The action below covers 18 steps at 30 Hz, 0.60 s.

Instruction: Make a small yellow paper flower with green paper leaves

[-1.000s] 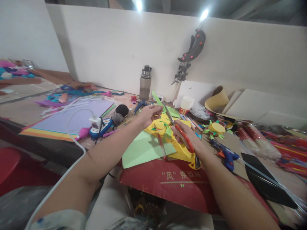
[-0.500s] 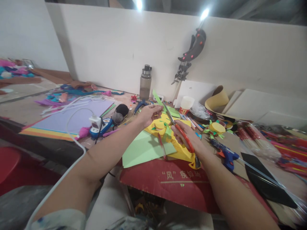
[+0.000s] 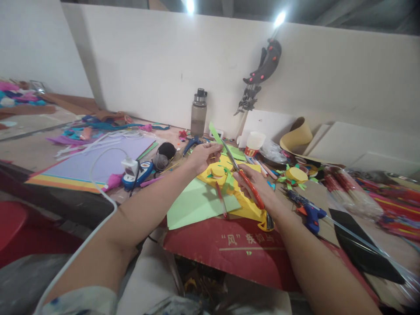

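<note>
Between the fingers of my left hand (image 3: 206, 157) is a narrow green paper strip (image 3: 215, 133) that sticks up. My right hand (image 3: 251, 183) grips red-handled scissors (image 3: 251, 189), their blades pointing up and left to the strip beside my left fingertips. Below my hands lie yellow paper pieces (image 3: 251, 205) with small green bits, a light green sheet (image 3: 193, 205) and a red pen (image 3: 221, 200). These rest on a red board (image 3: 226, 258). A yellow disc with green tabs (image 3: 296, 175) sits right of my right hand.
A grey bottle (image 3: 198, 113) and a paper cup (image 3: 255, 143) stand toward the wall. On the right lies a blue glue gun (image 3: 313, 214). Colored sheets (image 3: 108, 159), a blue power strip (image 3: 139, 174) and a white cable (image 3: 114, 205) are on the left.
The scissors' handles have drawn slightly closer together in my right hand. My left hand and the green strip have barely moved.
</note>
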Available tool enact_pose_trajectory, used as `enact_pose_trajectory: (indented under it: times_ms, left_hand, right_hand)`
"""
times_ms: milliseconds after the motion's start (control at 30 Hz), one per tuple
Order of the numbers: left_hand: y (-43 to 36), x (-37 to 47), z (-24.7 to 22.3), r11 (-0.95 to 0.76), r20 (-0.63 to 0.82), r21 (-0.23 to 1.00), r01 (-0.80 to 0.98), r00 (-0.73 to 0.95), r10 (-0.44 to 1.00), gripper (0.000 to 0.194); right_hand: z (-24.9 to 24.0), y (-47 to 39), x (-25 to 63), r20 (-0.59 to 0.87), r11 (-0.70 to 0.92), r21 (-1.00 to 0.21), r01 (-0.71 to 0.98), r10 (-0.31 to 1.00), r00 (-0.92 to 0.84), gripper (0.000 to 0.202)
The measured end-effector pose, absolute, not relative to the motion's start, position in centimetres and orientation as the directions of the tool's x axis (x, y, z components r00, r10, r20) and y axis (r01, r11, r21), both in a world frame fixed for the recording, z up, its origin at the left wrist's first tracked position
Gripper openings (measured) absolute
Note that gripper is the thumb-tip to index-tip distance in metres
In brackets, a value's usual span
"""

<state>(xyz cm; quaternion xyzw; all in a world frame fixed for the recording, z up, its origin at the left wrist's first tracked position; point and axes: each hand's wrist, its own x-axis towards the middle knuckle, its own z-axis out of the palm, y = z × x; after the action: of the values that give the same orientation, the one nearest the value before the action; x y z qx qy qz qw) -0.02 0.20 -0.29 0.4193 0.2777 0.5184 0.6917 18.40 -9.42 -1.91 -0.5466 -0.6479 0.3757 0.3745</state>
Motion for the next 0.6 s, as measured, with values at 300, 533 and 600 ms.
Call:
enact_pose_trajectory:
  times_ms: [300,533,600]
  left_hand:
    - [0.23,-0.07,-0.29,0.126,0.047,0.857,-0.499,0.319,0.947,0.016]
    - [0.17,-0.03,-0.08,0.145,0.023,0.85,-0.507,0.311,0.95,0.016]
    - [0.17,-0.02,-0.05,0.148,0.023,0.846,-0.513,0.312,0.95,0.015]
  right_hand:
    - [-2.09,-9.35,18.72,0.123,0.172,-0.882,0.438,0.983,-0.14,0.048]
    - [-2.24,-9.39,18.78,0.147,0.199,-0.871,0.45,0.978,-0.147,0.047]
    - [-2.16,-9.48,18.71,0.15,0.199,-0.869,0.454,0.978,-0.143,0.048]
